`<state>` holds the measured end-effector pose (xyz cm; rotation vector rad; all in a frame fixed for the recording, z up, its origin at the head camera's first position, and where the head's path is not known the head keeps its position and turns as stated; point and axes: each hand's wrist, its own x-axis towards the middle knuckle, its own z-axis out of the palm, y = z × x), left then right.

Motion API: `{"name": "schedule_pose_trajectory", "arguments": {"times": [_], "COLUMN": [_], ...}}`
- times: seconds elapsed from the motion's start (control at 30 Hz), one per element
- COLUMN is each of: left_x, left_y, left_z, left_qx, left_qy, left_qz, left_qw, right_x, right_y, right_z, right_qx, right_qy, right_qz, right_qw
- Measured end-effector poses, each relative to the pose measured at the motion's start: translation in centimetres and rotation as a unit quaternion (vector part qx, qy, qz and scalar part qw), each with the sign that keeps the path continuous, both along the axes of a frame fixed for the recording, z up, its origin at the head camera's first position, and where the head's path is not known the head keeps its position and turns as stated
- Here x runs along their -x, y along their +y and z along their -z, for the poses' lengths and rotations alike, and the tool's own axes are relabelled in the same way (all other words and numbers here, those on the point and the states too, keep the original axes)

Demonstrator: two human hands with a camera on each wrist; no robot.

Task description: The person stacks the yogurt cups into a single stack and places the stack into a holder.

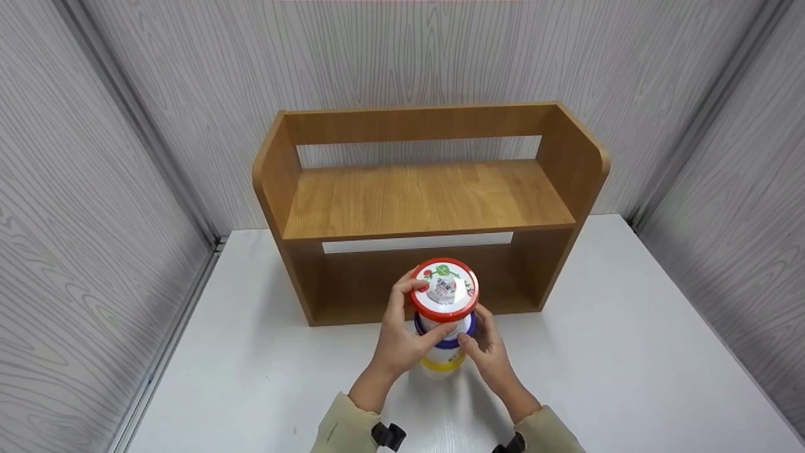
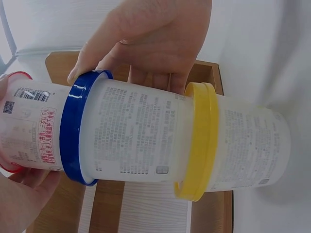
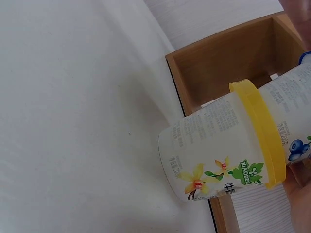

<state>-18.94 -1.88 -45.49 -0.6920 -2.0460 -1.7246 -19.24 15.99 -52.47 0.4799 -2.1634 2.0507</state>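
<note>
Three lidded plastic tubs stand stacked in front of the shelf. On top is the red-lidded tub (image 1: 444, 289), strawberries printed on its lid. My left hand (image 1: 399, 340) grips it, thumb across the front and fingers round the left side. Beneath it comes the blue-lidded tub (image 2: 136, 131), with blueberries on its label. My right hand (image 1: 490, 358) holds this one by the right side, thumb at the blue rim. The yellow-lidded tub (image 3: 214, 150), with yellow flowers printed on it, forms the base on the white table (image 1: 207, 377); neither hand holds it.
A two-tier wooden shelf (image 1: 427, 195) stands right behind the stack, against the grey wood-grain back wall (image 1: 402, 56). Grey side panels (image 1: 82, 251) border the table at left and right. Both wrists carry black camera mounts (image 1: 388, 435) over light sleeves.
</note>
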Motion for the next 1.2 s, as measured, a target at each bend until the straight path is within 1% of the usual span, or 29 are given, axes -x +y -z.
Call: {"name": "schedule_pose_trajectory", "arguments": {"times": [0.07,0.13,0.2,0.3,0.37,0.43,0.53,0.63,0.73,0.9,0.97,1.1,1.2], "left_x": [0.1,-0.4,-0.3,-0.2,0.3,0.4,0.4,0.3,0.0,-1.1,-1.4,-1.5,-1.4], "left_y": [0.1,0.1,0.1,0.1,0.2,0.2,0.3,0.2,-0.1,-0.8,-1.0,-1.4,-1.6], "left_z": [0.0,-0.8,-0.8,-0.7,0.1,0.1,0.1,0.3,0.1,-1.1,-1.4,-1.0,-0.4], "left_qx": [-0.002,-0.006,-0.010,-0.019,-0.023,-0.026,-0.024,-0.019,-0.022,-0.033,-0.032,-0.024,-0.019], "left_qy": [-0.004,-0.018,-0.023,-0.031,-0.024,-0.024,-0.024,-0.030,-0.037,-0.042,-0.043,-0.049,-0.055], "left_qz": [0.002,0.011,0.019,0.031,0.031,0.032,0.032,0.030,0.027,0.024,0.020,0.013,0.005], "left_qw": [1.0000,0.9998,0.9995,0.9989,0.9990,0.9989,0.9989,0.9989,0.9987,0.9983,0.9984,0.9984,0.9983], "right_x": [0.2,0.3,0.3,-0.1,-0.5,-0.9,-1.1,-1.2,-1.3,-1.3,-1.3,-1.4,-1.5], "right_y": [0.1,0.1,0.0,-0.2,-0.4,-0.5,-0.6,-0.5,-0.4,-0.2,-0.1,0.3,0.5], "right_z": [0.5,0.6,0.6,-0.4,-1.3,-2.1,-2.6,-2.5,-2.5,-2.4,-2.3,-2.1,-2.1], "right_qx": [0.000,-0.002,-0.003,-0.008,-0.014,-0.017,-0.016,-0.010,-0.007,-0.007,-0.010,-0.015,-0.015], "right_qy": [0.003,0.009,0.012,0.008,0.001,-0.010,-0.026,-0.036,-0.034,-0.010,0.002,0.015,0.011], "right_qz": [0.001,-0.001,-0.001,-0.001,0.002,0.005,0.012,0.012,0.008,0.011,0.014,0.024,0.033], "right_qw": [1.0000,1.0000,0.9999,0.9999,0.9999,0.9998,0.9995,0.9992,0.9994,0.9999,0.9999,0.9995,0.9993]}}
